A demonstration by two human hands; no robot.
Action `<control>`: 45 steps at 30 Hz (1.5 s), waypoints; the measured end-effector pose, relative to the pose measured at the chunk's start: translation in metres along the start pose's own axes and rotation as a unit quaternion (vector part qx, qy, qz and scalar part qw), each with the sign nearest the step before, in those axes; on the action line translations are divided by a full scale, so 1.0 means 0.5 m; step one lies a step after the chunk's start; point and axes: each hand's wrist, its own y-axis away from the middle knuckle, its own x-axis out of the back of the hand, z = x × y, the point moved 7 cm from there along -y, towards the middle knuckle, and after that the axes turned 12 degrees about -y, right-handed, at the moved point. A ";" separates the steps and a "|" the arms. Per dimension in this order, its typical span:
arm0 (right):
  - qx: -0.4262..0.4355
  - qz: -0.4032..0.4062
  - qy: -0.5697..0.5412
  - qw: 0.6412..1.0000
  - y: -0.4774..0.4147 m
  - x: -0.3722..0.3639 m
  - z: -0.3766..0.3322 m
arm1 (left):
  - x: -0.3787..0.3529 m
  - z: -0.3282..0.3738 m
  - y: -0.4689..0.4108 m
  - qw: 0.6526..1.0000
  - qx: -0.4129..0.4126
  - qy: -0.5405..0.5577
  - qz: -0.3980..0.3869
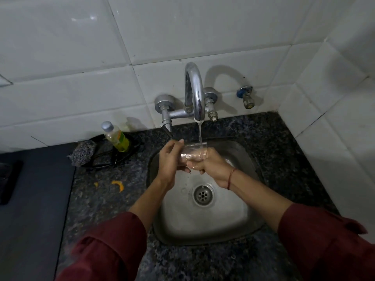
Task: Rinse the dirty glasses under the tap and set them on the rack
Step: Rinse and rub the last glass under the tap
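Glass (194, 151) — in right grip (213, 165), under tap (195, 92).

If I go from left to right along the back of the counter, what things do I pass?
Grey scrub pad → yellow-green bottle → tap with water running → small blue-handled valve on the wall.

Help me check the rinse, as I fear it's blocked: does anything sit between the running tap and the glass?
Nothing visible does. The left hand and right hand both hold the glass over the sink, and the water from the tap falls straight onto its far end. The rack is not in view.
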 end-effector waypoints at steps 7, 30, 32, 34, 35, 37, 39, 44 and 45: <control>0.121 -0.068 0.562 0.815 -0.025 0.008 -0.013 | -0.020 -0.028 0.016 0.957 0.244 -0.018 -0.153; 0.203 0.206 0.023 0.957 0.055 0.059 0.008 | -0.066 -0.056 0.047 0.953 0.279 -0.001 -0.115; 0.193 0.198 0.009 0.961 0.046 0.063 0.007 | -0.080 -0.067 0.060 0.950 0.285 0.025 -0.121; 0.170 0.249 -0.022 0.953 0.039 0.089 0.020 | -0.083 -0.075 0.060 0.957 0.260 0.060 -0.112; 0.131 0.281 -0.079 0.947 0.035 0.103 0.040 | -0.084 -0.076 0.057 0.963 0.237 0.072 -0.106; 0.012 0.284 -0.247 0.926 0.025 0.105 0.091 | -0.086 -0.061 0.055 0.977 0.173 0.086 -0.093; -0.084 0.233 -0.353 0.903 0.019 0.084 0.128 | -0.085 -0.030 0.055 0.991 0.099 0.061 -0.068; -0.151 0.149 -0.420 0.882 0.012 0.043 0.153 | -0.098 0.019 0.055 0.998 0.016 0.034 -0.044; -0.164 0.138 -0.429 0.877 0.015 0.035 0.154 | -0.101 0.023 0.055 0.998 0.016 0.044 -0.041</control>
